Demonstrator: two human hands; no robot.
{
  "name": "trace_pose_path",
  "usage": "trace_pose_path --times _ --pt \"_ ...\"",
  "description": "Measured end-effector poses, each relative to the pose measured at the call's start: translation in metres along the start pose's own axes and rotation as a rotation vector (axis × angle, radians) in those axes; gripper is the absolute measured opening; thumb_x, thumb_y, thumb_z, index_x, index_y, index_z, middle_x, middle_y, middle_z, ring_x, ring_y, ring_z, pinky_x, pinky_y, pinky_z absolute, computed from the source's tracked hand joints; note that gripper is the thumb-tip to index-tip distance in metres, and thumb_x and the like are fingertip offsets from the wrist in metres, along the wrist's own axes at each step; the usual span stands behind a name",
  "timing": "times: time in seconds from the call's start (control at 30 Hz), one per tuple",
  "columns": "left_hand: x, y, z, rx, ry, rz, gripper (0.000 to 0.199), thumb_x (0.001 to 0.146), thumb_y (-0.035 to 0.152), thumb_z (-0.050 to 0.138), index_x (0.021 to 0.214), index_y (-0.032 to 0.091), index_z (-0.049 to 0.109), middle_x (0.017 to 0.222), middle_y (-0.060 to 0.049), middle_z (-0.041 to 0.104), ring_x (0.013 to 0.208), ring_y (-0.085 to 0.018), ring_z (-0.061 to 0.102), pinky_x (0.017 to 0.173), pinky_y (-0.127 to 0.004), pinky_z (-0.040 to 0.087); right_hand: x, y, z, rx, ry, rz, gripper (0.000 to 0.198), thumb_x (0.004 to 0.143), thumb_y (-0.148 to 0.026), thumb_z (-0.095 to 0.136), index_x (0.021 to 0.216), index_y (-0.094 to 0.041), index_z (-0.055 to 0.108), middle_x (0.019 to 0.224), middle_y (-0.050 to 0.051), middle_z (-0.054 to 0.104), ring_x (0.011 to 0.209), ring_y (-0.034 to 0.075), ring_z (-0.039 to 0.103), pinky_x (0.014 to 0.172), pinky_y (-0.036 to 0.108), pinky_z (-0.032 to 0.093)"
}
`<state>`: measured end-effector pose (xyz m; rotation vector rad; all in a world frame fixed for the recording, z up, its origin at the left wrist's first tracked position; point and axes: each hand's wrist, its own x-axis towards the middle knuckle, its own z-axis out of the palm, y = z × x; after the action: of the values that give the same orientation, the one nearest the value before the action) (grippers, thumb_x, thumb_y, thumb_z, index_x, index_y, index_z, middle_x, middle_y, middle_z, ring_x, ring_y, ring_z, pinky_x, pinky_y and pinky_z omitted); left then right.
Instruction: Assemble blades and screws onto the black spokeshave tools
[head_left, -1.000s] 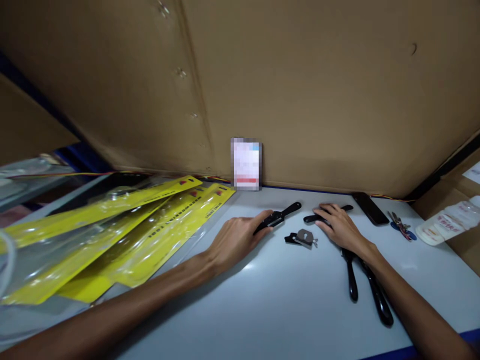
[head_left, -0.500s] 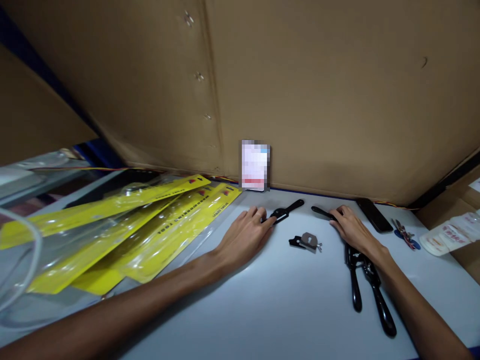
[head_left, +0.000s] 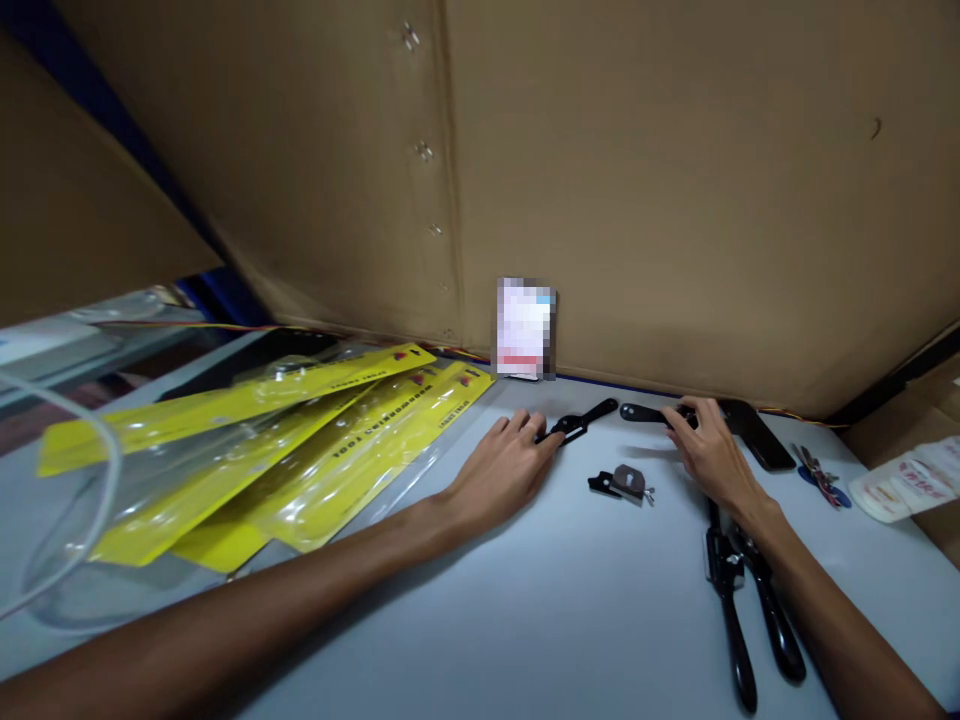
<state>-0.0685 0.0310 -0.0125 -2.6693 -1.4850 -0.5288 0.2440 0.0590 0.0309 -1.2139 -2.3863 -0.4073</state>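
My left hand (head_left: 506, 460) is closed on the near end of a black spokeshave (head_left: 574, 428), whose far handle points to the upper right. My right hand (head_left: 709, 450) pinches another black spokeshave (head_left: 649, 412) near its middle; one handle sticks out leftward and the hand hides part of the rest. Between the hands lie loose parts: a grey blade (head_left: 628, 480), a small black cap plate (head_left: 602, 484) and a thumbscrew (head_left: 649, 496). Below my right wrist are a third spokeshave (head_left: 724, 570) and a further one (head_left: 780, 630), partly covered by my forearm.
Yellow-backed clear plastic packages (head_left: 360, 450) overlap at the left beside a white cable (head_left: 112, 470). A blurred-out screen (head_left: 525, 328) leans on the cardboard wall (head_left: 675, 200). A black phone (head_left: 765, 440), keys (head_left: 821, 475) and a translucent bottle (head_left: 907, 480) lie at the right.
The spokeshave in my right hand has turned more level. One spokeshave under my right wrist has shifted nearer to me. My left hand holds its place; the whole view has shifted slightly.
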Motion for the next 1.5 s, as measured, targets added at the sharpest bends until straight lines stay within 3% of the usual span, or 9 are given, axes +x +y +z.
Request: trace_pose_path --times 0.13,0.43,0.6,0.77,0.93,1.03,1.17,1.3,1.5 --pt "0.000 0.000 0.001 -0.013 -0.004 -0.007 0.036 0.100 0.020 0.041 0.124 0.019 0.068 0.111 -0.015 0.060 0.103 -0.029 0.050 0.086 -0.043 0.045 0.000 -0.033 -0.025 0.017 0.081 -0.026 0.035 0.101 -0.021 0.048 0.132 -0.025 0.063 0.120 0.018 0.058 0.110 0.032 0.055 0.091 0.053 0.052" --pt "0.001 -0.009 0.004 -0.034 0.000 -0.014 0.044 0.091 0.007 0.043 0.127 0.020 0.065 0.115 -0.012 0.059 0.104 -0.027 0.051 0.086 -0.040 0.046 -0.026 -0.136 -0.009 0.096 -0.305 -0.433 0.032 0.098 -0.007 0.043 0.120 -0.014 0.065 0.106 0.016 0.066 0.096 0.026 0.057 0.083 0.039 0.055" --pt "0.000 -0.011 0.003 -0.068 0.000 0.002 0.047 0.087 0.004 0.045 0.128 0.019 0.063 0.117 -0.013 0.059 0.107 -0.029 0.052 0.088 -0.043 0.046 -0.022 -0.133 0.004 0.111 -0.259 -0.411 0.031 0.100 -0.009 0.044 0.121 -0.017 0.065 0.115 0.015 0.066 0.103 0.026 0.056 0.086 0.039 0.053" --pt "-0.004 -0.004 -0.003 -0.219 0.237 0.051 0.044 0.091 0.004 0.042 0.124 0.021 0.065 0.124 -0.012 0.059 0.113 -0.028 0.052 0.094 -0.046 0.044 -0.011 -0.119 0.006 0.103 -0.248 -0.418 0.025 0.102 -0.017 0.045 0.114 -0.016 0.067 0.113 0.013 0.068 0.100 0.024 0.057 0.087 0.039 0.051" --pt "-0.009 0.005 -0.004 -0.347 0.337 0.164 0.039 0.094 0.004 0.040 0.118 0.021 0.066 0.110 -0.010 0.065 0.105 -0.025 0.057 0.087 -0.040 0.046 -0.002 -0.095 0.009 0.289 0.030 -0.507 0.016 0.095 -0.023 0.055 0.093 -0.017 0.070 0.101 0.012 0.071 0.095 0.023 0.061 0.082 0.039 0.051" --pt "-0.013 0.015 -0.002 -0.393 0.320 0.162 0.032 0.101 0.013 0.038 0.119 0.021 0.063 0.108 -0.009 0.064 0.100 -0.024 0.057 0.086 -0.040 0.048 0.006 -0.077 -0.006 0.401 0.333 -0.338 0.020 0.093 -0.015 0.052 0.079 -0.019 0.066 0.081 0.006 0.070 0.073 0.018 0.061 0.067 0.033 0.050" --pt "-0.024 0.035 -0.002 -0.342 0.082 0.210 0.033 0.100 0.035 0.053 0.130 0.020 0.057 0.114 -0.010 0.061 0.102 -0.026 0.056 0.089 -0.043 0.049 0.010 -0.046 -0.052 0.328 0.593 0.145 0.023 0.096 -0.024 0.054 0.075 -0.021 0.065 0.072 0.003 0.066 0.067 0.018 0.060 0.067 0.034 0.049" --pt "-0.028 0.047 -0.003 -0.267 -0.051 0.170 0.041 0.099 0.033 0.054 0.138 0.020 0.052 0.115 -0.011 0.061 0.100 -0.027 0.056 0.088 -0.043 0.050 -0.034 -0.026 -0.076 0.261 0.330 0.431 0.023 0.096 -0.040 0.057 0.093 -0.021 0.070 0.093 0.007 0.074 0.086 0.023 0.069 0.079 0.038 0.054" --pt "-0.022 0.049 -0.004 -0.249 -0.143 0.141 0.032 0.100 0.027 0.050 0.129 0.015 0.055 0.109 -0.011 0.062 0.097 -0.027 0.057 0.086 -0.043 0.050 -0.150 -0.044 -0.033 0.074 -0.149 0.618 0.073 0.095 -0.061 0.051 0.153 -0.017 0.044 0.155 0.021 0.046 0.141 0.038 0.046 0.111 0.056 0.044"
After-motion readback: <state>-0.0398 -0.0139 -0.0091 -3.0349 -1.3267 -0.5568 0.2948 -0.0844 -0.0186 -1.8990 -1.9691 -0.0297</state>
